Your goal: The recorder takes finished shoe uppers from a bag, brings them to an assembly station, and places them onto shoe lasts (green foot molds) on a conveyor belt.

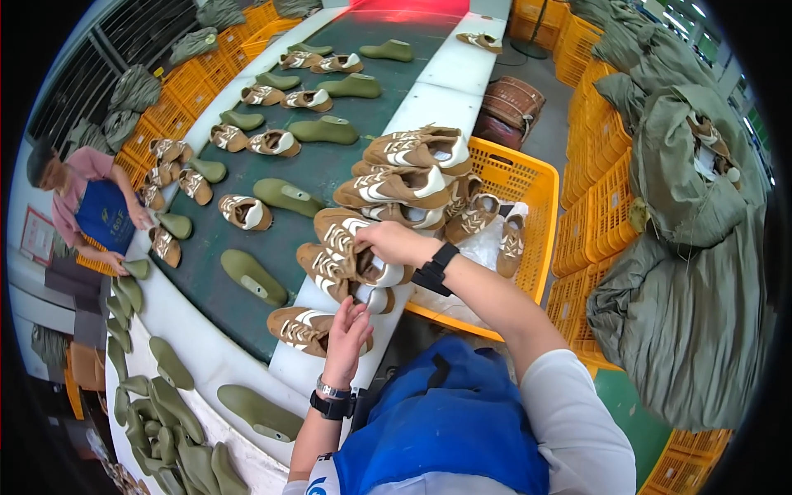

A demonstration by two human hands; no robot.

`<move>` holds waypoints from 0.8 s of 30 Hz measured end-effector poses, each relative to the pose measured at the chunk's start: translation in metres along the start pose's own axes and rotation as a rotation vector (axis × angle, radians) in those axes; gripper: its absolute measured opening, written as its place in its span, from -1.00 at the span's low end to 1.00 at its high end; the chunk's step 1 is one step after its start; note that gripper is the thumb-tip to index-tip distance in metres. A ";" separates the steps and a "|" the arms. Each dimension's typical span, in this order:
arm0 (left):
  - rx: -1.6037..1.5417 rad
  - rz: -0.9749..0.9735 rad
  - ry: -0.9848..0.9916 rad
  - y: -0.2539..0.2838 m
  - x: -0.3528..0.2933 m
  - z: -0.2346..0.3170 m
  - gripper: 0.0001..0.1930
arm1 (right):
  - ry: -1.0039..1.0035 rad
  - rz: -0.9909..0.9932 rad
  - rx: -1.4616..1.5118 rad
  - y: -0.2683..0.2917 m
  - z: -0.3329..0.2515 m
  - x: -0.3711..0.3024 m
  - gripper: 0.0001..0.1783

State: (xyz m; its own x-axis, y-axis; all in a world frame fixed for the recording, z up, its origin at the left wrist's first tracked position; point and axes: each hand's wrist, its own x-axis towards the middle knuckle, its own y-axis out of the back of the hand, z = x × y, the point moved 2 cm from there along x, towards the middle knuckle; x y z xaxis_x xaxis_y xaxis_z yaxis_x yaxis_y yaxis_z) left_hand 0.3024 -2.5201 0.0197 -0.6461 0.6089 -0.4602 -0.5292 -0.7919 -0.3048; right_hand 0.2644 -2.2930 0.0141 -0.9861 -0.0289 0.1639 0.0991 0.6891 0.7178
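Brown sneakers with white trim lie along the white near edge of a green conveyor belt. My right hand [394, 244] is closed on the collar of a brown sneaker [337, 229], its thumb side toward the opening. Just below that shoe is another sneaker [323, 271]. My left hand [348, 332] is open, palm up with fingers apart, close to the heels of the nearest shoes; whether it touches one I cannot tell. Partly behind it lies a further sneaker [299, 328]. Farther along, a stack of sneakers [404, 169] leans over the yellow crate.
A yellow crate [540, 223] with sneakers and clear plastic stands at my right. Green shoe lasts [252, 276] and sneakers dot the conveyor belt [330, 177]. More lasts [177, 421] pile at lower left. Across the belt a person [99, 198] handles lasts. Covered crates [598, 206] line the right.
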 end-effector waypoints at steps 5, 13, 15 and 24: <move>0.246 -0.082 -0.086 -0.009 -0.001 -0.025 -0.50 | -0.033 0.271 0.425 0.039 0.004 -0.039 -0.73; 0.600 -0.433 0.170 -0.067 0.025 -0.105 -0.60 | -1.025 0.281 -0.002 0.015 0.312 -0.260 -0.73; 0.692 -0.412 0.245 -0.081 0.037 -0.127 -0.61 | -1.150 0.221 0.038 0.008 0.336 -0.272 -0.65; 0.922 -0.555 0.134 -0.141 0.071 -0.162 -0.62 | -1.170 0.130 -0.417 -0.005 0.420 -0.264 -0.47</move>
State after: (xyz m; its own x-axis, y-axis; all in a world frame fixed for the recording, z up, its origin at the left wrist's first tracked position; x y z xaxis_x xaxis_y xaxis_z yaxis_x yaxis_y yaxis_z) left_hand 0.4202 -2.3730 -0.1054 -0.1538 0.8169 -0.5559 -0.9749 -0.0337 0.2202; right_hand 0.4681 -1.9850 -0.3168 -0.4713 0.8307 -0.2963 0.0286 0.3502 0.9362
